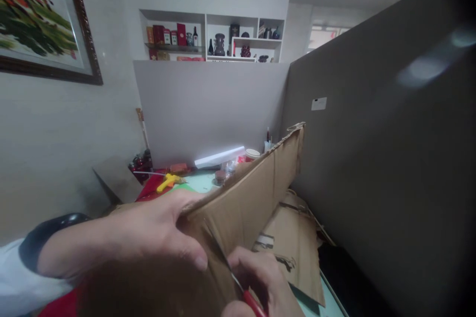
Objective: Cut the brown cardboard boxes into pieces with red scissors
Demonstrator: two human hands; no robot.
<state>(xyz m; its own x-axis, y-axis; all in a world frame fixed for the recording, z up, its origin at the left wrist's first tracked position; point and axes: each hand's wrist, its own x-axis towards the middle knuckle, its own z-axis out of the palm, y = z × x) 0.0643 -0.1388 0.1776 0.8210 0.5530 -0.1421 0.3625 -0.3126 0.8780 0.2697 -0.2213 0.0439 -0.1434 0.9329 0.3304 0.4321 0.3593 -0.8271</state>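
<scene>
Two hands are at work on one cardboard sheet [260,188], which stands on edge and tilted, running from the near foreground away toward the grey side partition [372,158]. Left hand [148,237]: grip clamped on the sheet's upper edge, thumb pressed to the near face, fingers over the far side. Right hand [260,282]: grip closed round a red-handled cutter [230,268], its thin blade laid against the near face just below the left thumb; whether it is scissors or a knife cannot be told. Judgement: the cut would run cleaner with the sheet held taut close to the blade, the thumb kept off the blade's line, and the blade pushed away from the holding hand. Edges: the sheet's far top corner is ragged and sits near the side partition. Open room: tight on the right, where loose cardboard pieces [297,247] lie beneath; more room to the left over the worktop [203,184], though a yellow glue gun [168,182] and small items crowd its rear.
</scene>
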